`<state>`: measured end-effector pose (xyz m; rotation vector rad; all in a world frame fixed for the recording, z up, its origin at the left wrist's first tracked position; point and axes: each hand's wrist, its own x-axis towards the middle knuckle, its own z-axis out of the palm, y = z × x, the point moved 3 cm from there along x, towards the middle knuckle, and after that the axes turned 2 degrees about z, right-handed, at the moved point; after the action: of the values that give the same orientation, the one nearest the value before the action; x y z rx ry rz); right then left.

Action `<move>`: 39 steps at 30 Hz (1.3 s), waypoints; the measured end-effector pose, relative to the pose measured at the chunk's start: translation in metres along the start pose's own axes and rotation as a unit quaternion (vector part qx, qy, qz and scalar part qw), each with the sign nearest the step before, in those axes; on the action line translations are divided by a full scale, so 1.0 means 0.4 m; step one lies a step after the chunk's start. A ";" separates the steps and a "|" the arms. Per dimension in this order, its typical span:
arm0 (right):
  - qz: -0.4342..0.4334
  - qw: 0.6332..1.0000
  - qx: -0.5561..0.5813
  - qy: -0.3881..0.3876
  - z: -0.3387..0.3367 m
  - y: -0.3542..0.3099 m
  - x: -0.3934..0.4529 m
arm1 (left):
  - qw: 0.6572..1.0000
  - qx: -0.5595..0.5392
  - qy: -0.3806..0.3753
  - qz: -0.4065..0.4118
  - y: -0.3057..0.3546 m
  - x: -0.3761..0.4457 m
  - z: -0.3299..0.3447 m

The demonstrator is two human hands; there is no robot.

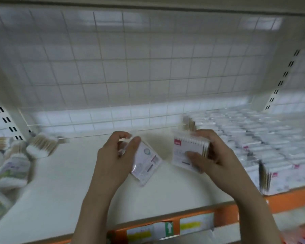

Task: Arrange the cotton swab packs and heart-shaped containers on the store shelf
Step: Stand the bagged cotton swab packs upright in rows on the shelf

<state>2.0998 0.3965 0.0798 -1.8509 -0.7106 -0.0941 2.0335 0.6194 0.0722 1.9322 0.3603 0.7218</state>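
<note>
Nearest us runs the orange shelf edge (250, 206) with its price labels (190, 226). Just above it we hold both hands over the bare middle of the shelf (63, 182). Our left hand (113, 155) pinches a flat pack (145, 162) by its top corner between thumb and fingers, so the pack hangs tilted with its lower end close to the shelf. Our right hand (217, 155) grips a stack of swab packs (188, 152), thumb across the front and fingers curled behind.

To the right lie neat rows of packs (253, 134), reaching back toward the wire grid (130, 67). At far left sits a loose heap of swab packs (25, 155). We see no heart-shaped containers, though blur hides detail.

The risk, as we judge it, lies in the left pinch: a corner hold on slick wrap may slip. The right stack could fan apart if our thumb eases, spilling onto the tidy rows beside it.
</note>
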 end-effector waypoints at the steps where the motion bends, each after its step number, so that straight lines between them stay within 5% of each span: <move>1: 0.005 1.000 0.011 0.002 -0.021 0.006 -0.005 | 1.000 0.004 -0.008 0.003 0.009 -0.003 0.017; 15: 0.133 0.989 -0.022 -0.059 -0.263 0.115 -0.074 | 0.997 0.025 -0.077 0.007 0.084 -0.043 0.264; 29: 0.096 0.957 -0.235 -0.139 -0.343 0.168 -0.077 | 0.990 0.055 -0.116 0.057 0.126 -0.078 0.381; 39: 0.032 0.947 -0.269 -0.172 -0.336 0.169 -0.063 | 0.991 0.071 -0.097 0.055 0.118 -0.109 0.398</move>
<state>2.1494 0.2529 0.0673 -2.4497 -0.9287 0.0919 2.0962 0.4615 0.0486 2.1499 0.1901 0.5840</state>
